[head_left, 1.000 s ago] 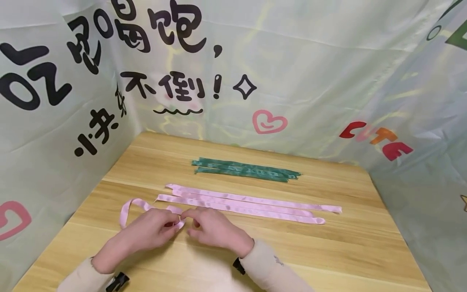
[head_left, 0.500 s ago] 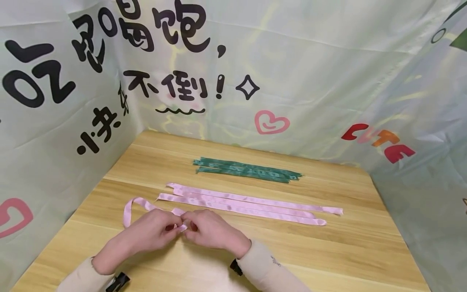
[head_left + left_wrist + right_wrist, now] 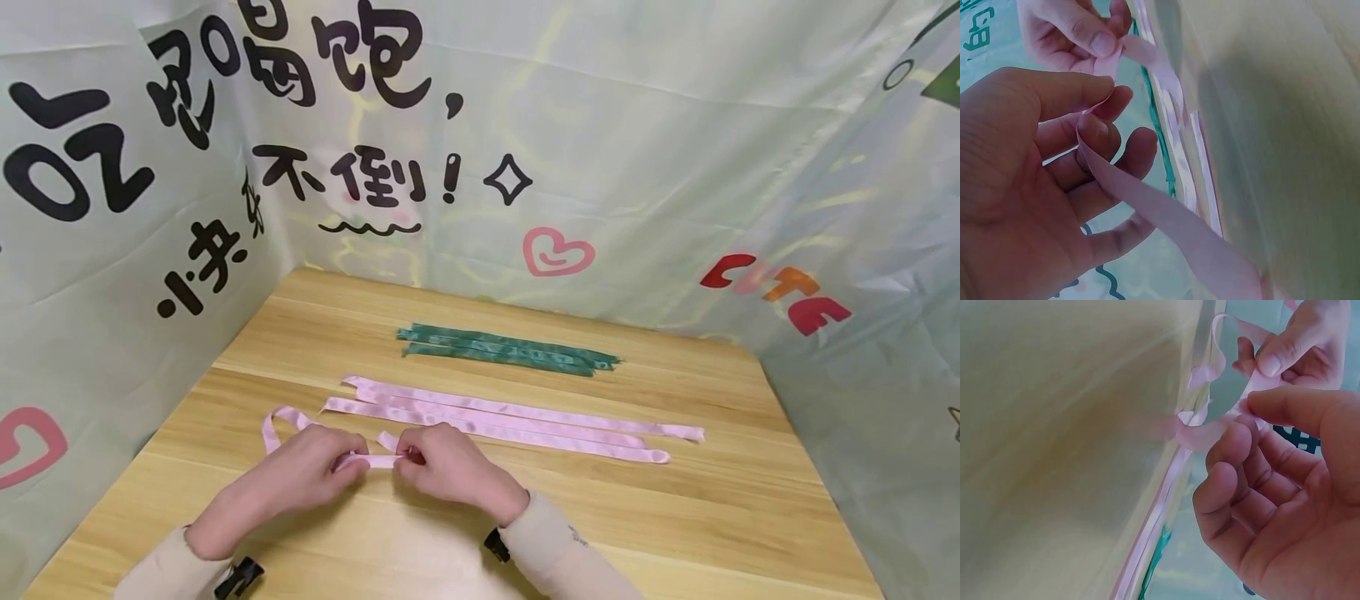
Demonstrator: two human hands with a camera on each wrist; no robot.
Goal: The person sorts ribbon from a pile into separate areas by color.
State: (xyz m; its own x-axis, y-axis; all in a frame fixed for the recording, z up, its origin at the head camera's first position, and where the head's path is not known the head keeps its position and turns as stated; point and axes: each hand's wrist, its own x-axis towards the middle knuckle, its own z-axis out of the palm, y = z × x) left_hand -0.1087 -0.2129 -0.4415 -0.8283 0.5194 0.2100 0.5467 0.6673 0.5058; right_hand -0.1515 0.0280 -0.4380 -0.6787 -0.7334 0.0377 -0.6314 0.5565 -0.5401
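Observation:
A short stretch of pink ribbon [image 3: 382,461] spans between my two hands near the table's front left. My left hand [image 3: 311,471] pinches it between thumb and forefinger, and the ribbon's long tail [image 3: 1160,209] hangs past the fingers in the left wrist view. The right hand [image 3: 453,467] pinches the same ribbon farther along, with a loose end [image 3: 1200,434] trailing from its fingertips in the right wrist view. Behind my left hand the ribbon curves up in a loop [image 3: 273,425]. Just beyond the hands, several flat pink ribbons [image 3: 510,421] lie side by side.
Several green ribbons [image 3: 510,350] lie together farther back on the wooden table [image 3: 675,517]. Printed cloth walls [image 3: 645,167] enclose the table at the back and both sides. Each wrist wears a black strap fitting [image 3: 240,577].
My hands were close together at the ribbon; now they stand slightly apart, the right one shifted rightward. A straight stretch of ribbon shows between them, and the loop at left has drawn in a little.

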